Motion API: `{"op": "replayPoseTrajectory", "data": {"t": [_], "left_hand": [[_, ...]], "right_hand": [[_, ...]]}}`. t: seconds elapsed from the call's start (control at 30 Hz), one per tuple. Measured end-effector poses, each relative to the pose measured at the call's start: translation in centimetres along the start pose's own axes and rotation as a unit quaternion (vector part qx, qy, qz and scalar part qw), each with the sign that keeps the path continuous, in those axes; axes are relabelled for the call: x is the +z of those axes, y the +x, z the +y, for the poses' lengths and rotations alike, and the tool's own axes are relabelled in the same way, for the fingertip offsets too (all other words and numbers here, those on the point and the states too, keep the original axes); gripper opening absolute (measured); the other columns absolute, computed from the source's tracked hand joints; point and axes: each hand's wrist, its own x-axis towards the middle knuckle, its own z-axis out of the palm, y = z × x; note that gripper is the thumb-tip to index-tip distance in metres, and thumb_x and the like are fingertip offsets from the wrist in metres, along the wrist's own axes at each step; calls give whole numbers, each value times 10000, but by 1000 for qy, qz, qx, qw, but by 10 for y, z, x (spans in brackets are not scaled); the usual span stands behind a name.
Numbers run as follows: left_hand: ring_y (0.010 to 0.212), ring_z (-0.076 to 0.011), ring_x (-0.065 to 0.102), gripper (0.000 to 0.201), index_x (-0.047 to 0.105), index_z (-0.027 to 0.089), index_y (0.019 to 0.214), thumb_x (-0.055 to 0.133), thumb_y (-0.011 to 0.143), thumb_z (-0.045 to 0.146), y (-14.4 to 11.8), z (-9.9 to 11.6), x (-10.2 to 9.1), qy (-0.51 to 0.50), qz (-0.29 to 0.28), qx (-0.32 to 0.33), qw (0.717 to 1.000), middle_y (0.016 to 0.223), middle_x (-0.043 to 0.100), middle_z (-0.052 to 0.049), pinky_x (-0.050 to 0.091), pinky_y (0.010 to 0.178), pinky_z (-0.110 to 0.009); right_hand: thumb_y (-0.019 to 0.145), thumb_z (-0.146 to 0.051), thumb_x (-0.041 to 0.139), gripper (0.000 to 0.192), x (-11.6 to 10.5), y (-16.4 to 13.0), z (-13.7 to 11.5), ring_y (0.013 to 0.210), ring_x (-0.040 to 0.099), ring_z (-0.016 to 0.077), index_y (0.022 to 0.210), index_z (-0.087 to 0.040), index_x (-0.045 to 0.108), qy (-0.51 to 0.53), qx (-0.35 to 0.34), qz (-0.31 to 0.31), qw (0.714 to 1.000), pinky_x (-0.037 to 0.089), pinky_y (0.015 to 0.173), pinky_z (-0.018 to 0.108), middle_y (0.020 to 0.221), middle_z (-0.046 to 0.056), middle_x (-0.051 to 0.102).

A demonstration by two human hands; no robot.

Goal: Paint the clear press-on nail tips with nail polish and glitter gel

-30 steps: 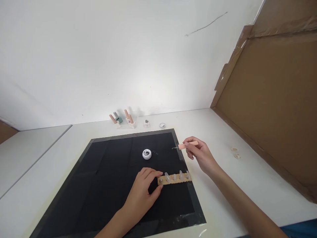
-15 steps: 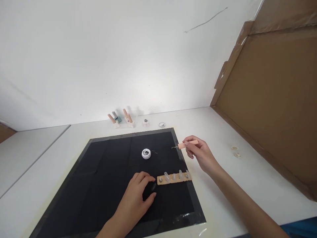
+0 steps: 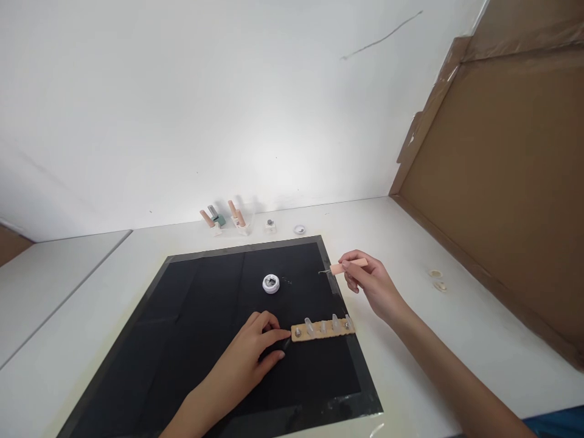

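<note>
My right hand (image 3: pixel 365 277) grips a nail polish brush (image 3: pixel 349 266) by its peach handle, pointing its thin bristle end left over the mat's right edge. My left hand (image 3: pixel 253 347) rests low over the mat with thumb and index finger apart. Its index fingertip reaches the left end of a tan strip (image 3: pixel 298 337). Beside the thumb lies a small dark glossy piece (image 3: pixel 287 344), perhaps a nail tip; its contact with the fingers is unclear. Several clear nail tips (image 3: pixel 323 328) stand on the strip. Behind is an open white jar (image 3: pixel 271 283) of silvery flakes.
The black mat (image 3: pixel 205 304) is taped to the white table. Along the back stand peach-capped bottles (image 3: pixel 239 222), a green bottle (image 3: pixel 218 218), a small clear bottle (image 3: pixel 271 226) and a round lid (image 3: pixel 299 229). Two pale rings (image 3: pixel 439 285) lie right, near a cardboard wall (image 3: pixel 497 182).
My left index finger has come to the strip's left end, and the thumb has drawn slightly back and closer to it. My right hand with the brush has stayed almost still.
</note>
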Motion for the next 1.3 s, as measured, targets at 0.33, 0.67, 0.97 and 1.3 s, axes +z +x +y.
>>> {"op": "replayPoseTrajectory", "data": {"t": [0.33,0.67,0.97,1.3], "left_hand": [[1036,-234,541,321,650,270,1111,572,865,80,4,-4,-6,-43,-23,-2,999,1111,561,-55,485,897,-376],[1079,-233,542,351,607,260,1140,610,832,92,4,-8,-6,-72,-21,-20,997,1166,552,-55,477,932,-380],[1025,-239,546,291,683,250,1074,596,844,93,8,-4,-8,-27,-37,8,999,1088,571,-65,485,910,-384],[1004,-231,564,192,635,241,1001,599,837,148,5,-4,-9,-54,15,-2,998,1067,583,-55,501,876,-361]], "right_hand": [[763,-519,713,325,4,0,-5,487,332,91,763,-200,648,-7,13,-6,1000,308,470,251,522,-58,417],[777,-531,696,328,2,0,-2,488,327,90,777,-209,638,-16,16,-15,1000,317,474,250,526,-65,405],[804,-456,701,270,2,1,-3,576,555,108,801,-189,654,-60,89,-158,982,487,623,289,747,15,685],[832,-440,671,252,5,-2,-2,610,589,112,831,-189,641,-84,127,-200,968,519,664,295,829,34,736]]}}
